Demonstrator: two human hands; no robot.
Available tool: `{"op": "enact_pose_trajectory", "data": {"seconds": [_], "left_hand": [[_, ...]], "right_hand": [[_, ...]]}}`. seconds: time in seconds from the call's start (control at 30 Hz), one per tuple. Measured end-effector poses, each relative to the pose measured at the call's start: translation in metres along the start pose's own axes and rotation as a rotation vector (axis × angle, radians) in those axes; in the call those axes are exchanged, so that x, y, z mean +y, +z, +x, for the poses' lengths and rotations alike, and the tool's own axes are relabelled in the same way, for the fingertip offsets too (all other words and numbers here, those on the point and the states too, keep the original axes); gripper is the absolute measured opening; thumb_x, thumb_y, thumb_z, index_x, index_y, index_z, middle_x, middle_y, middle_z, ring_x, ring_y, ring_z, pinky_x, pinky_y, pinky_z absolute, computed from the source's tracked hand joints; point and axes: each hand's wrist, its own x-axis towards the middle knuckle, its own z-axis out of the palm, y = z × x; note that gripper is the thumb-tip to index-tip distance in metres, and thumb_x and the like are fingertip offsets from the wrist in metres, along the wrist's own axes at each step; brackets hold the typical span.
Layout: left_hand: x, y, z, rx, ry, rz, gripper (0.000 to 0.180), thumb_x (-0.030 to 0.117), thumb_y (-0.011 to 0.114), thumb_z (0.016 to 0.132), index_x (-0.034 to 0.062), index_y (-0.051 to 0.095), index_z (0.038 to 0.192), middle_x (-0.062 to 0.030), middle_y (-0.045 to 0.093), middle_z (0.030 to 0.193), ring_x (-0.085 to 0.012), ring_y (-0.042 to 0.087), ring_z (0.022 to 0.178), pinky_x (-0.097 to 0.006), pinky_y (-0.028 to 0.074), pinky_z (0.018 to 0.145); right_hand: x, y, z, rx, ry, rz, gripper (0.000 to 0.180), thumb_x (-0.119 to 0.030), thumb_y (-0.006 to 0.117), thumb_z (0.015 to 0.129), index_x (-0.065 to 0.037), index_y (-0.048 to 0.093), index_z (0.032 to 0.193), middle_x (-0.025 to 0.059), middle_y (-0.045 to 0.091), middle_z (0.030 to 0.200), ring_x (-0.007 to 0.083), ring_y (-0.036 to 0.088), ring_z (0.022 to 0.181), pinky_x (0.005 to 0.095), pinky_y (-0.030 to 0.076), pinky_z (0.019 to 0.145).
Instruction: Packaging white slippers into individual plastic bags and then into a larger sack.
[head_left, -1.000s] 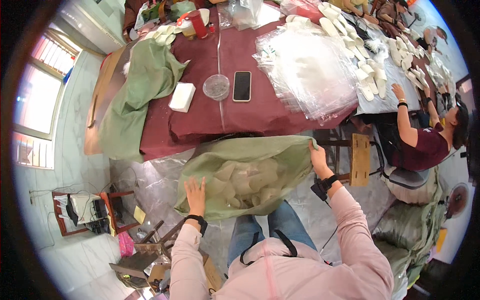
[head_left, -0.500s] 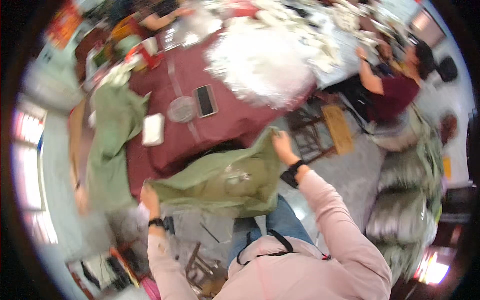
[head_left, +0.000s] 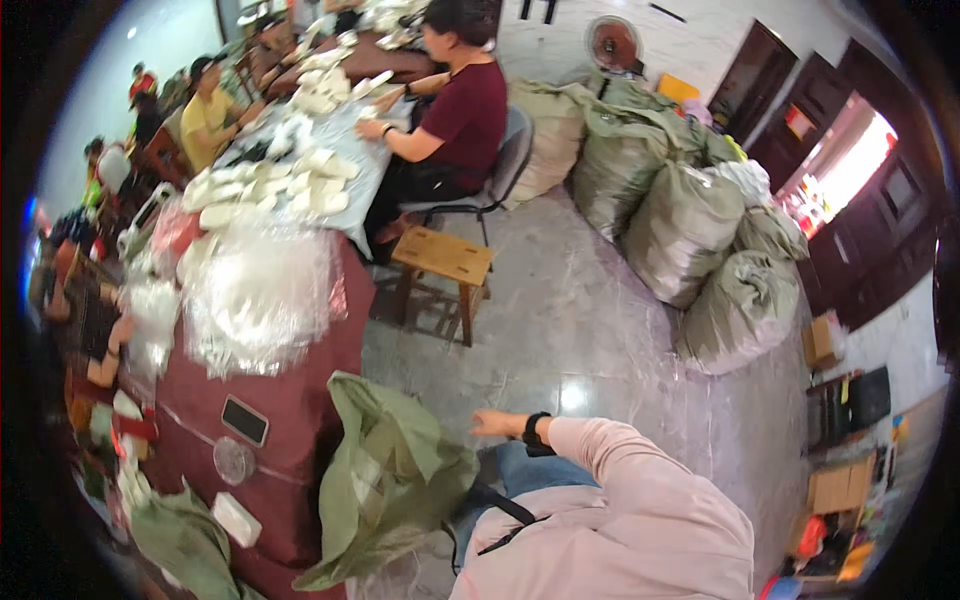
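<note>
A green woven sack [head_left: 385,480] hangs in front of me beside the table, its mouth spread and its sides creased. Just off its upper right edge is my right hand [head_left: 495,423], with a dark band at the wrist. The fingers point left, loosely apart, and nothing shows in them. My left hand is out of sight; whether the sack hides it I cannot tell. A second green sack [head_left: 190,545] lies over the near left part of the table.
The dark red table [head_left: 290,425] bears a phone [head_left: 245,420], a round clear container [head_left: 234,461], a white block [head_left: 237,520] and stacked clear plastic bags [head_left: 255,295]. White slippers [head_left: 265,185] lie beyond, near seated people. A wooden stool [head_left: 445,260] and filled sacks [head_left: 685,230] stand right.
The view has swung to the right. My right hand has let go of the sack's edge, and my left hand has left the view. The sack now hangs lower left.
</note>
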Motion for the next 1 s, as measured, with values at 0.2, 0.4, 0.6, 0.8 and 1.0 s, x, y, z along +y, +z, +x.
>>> {"op": "enact_pose_trajectory", "data": {"seconds": [0.2,0.4,0.6,0.8,1.0], "left_hand": [[0.005,0.104,0.013,0.117,0.155,-0.226,0.053,0.045,0.05,0.089,0.0205,0.039,0.136,-0.0023,0.044,0.13,-0.015,0.043,0.113,-0.034,0.035,0.095],[-0.016,0.209,-0.027,0.274,0.271,-0.493,0.05,0.042,0.05,0.09,0.0189,0.042,0.133,-0.0016,0.046,0.127,-0.0139,0.044,0.111,-0.033,0.036,0.093],[-0.044,0.322,-0.09,0.447,0.357,-0.767,0.046,0.039,0.051,0.09,0.0173,0.045,0.13,-0.0009,0.047,0.124,-0.0129,0.044,0.108,-0.031,0.037,0.091],[-0.094,0.391,-0.157,0.697,0.423,-1.012,0.042,0.036,0.052,0.09,0.0156,0.048,0.127,-0.0001,0.049,0.121,-0.0119,0.045,0.105,-0.03,0.038,0.089],[-0.133,0.444,-0.23,0.975,0.478,-1.222,0.039,0.033,0.053,0.09,0.014,0.051,0.124,0.0006,0.051,0.118,-0.0109,0.046,0.103,-0.029,0.039,0.086]], "right_hand": [[0.045,-0.014,-0.047,-0.089,0.095,0.013,0.041,-0.033,0.056,0.082,0.004,0.062,0.099,0.019,0.067,0.093,0.0339,0.063,0.085,0.0417,0.048,0.074],[0.132,-0.036,-0.062,0.006,0.076,-0.057,0.036,-0.032,0.055,0.081,0.0,0.067,0.089,0.0184,0.068,0.081,0.0317,0.064,0.074,0.0418,0.047,0.068],[0.214,-0.07,-0.066,-0.064,0.121,-0.026,0.034,-0.034,0.054,0.08,-0.003,0.069,0.085,0.0174,0.068,0.079,0.0339,0.064,0.077,0.0419,0.048,0.072],[0.258,-0.125,-0.101,0.091,0.062,-0.087,0.038,-0.037,0.053,0.081,-0.002,0.068,0.083,0.0222,0.065,0.089,0.0375,0.062,0.088,0.0452,0.047,0.079],[0.313,-0.163,-0.126,0.066,-0.041,-0.253,0.04,-0.034,0.051,0.08,0.003,0.065,0.084,0.0255,0.064,0.087,0.0402,0.062,0.084,0.0482,0.047,0.077]]}}
